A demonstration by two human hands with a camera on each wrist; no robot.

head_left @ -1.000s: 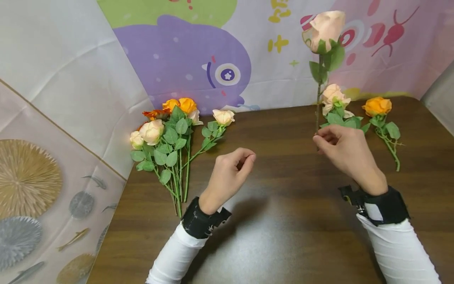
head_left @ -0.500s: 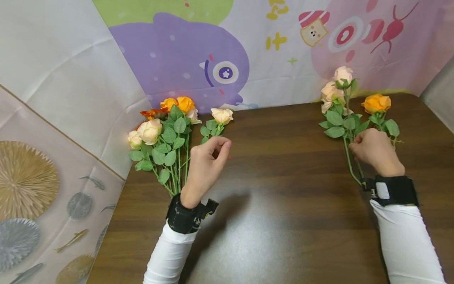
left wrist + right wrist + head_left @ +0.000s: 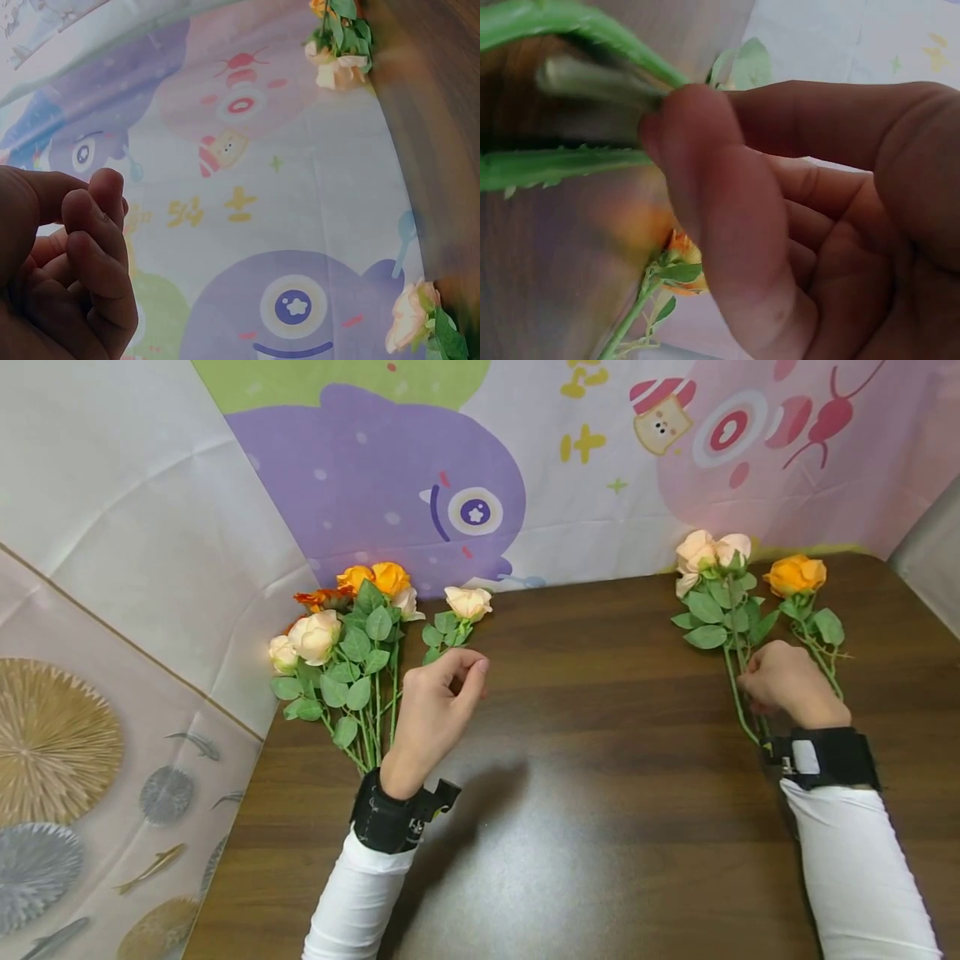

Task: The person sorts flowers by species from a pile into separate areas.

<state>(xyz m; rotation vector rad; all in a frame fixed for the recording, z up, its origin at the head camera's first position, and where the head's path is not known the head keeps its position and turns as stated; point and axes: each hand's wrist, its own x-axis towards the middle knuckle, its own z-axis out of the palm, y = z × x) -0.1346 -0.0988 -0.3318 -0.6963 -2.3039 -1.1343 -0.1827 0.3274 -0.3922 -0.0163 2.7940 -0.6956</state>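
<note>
On the right of the head view, my right hand point(image 3: 795, 683) pinches the stem of a pale pink artificial rose point(image 3: 733, 548), low over the table. Its stem end point(image 3: 592, 84) pokes out from the thumb and finger in the right wrist view, between other green stems. Beside its bloom lies another peach rose point(image 3: 695, 553). An orange rose point(image 3: 797, 575) lies just right of the hand. My left hand point(image 3: 437, 714) hovers over the table at left, fingers loosely curled around nothing. It partly hides the stem of a single peach rose point(image 3: 468, 603).
A bunch of orange, rust and peach roses point(image 3: 352, 643) lies at the table's left, stems toward me. The brown wooden table point(image 3: 600, 760) ends at a cloth backdrop point(image 3: 570, 543) with cartoon prints. Another printed cloth point(image 3: 172, 677) hangs along the left side.
My right hand has lowered the pale pink rose from upright in the air to beside the other peach rose on the right. My left hand has shifted left, then stayed still.
</note>
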